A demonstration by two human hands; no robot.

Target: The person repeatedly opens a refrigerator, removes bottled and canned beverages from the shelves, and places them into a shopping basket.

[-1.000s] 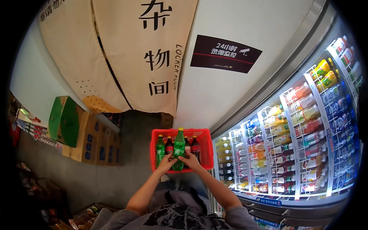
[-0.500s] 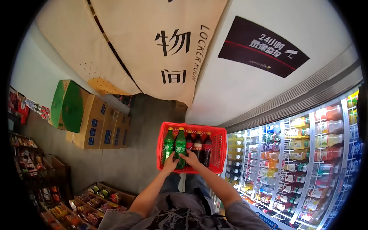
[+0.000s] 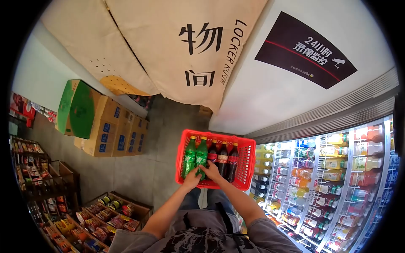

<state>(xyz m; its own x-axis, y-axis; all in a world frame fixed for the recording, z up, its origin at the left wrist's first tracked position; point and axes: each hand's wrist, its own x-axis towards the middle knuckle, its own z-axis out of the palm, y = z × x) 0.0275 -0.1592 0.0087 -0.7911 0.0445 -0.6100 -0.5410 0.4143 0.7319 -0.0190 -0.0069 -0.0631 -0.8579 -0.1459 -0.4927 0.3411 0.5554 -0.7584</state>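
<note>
A red plastic basket (image 3: pixel 249 145) with perforated sides is in front of my body and holds a row of soda bottles. Two green soda bottles lie at its left: the outer bottle (image 3: pixel 189 154) and the inner bottle (image 3: pixel 201 152). Several dark cola bottles (image 3: pixel 222 158) with red labels fill the right side. My left hand (image 3: pixel 192 179) is closed around the lower end of the inner green bottle. From the other side, my right hand (image 3: pixel 212 172) grips that same bottle, its fingers partly covering the base. Bottle bottoms are partly hidden by both hands.
A lit drinks cooler (image 3: pixel 320 185) with several rows of bottles stands at right. Stacked cardboard boxes (image 3: pixel 110 126) with a green box (image 3: pixel 76 109) are at left. Snack bins (image 3: pixel 107 219) sit lower left. A beige curtain (image 3: pixel 152 46) hangs ahead beside a white wall (image 3: pixel 240 92).
The camera view has shifted slightly, so the basket appears a little higher and further right. Both hands stay at the inner green bottle, with little visible movement relative to the basket.
</note>
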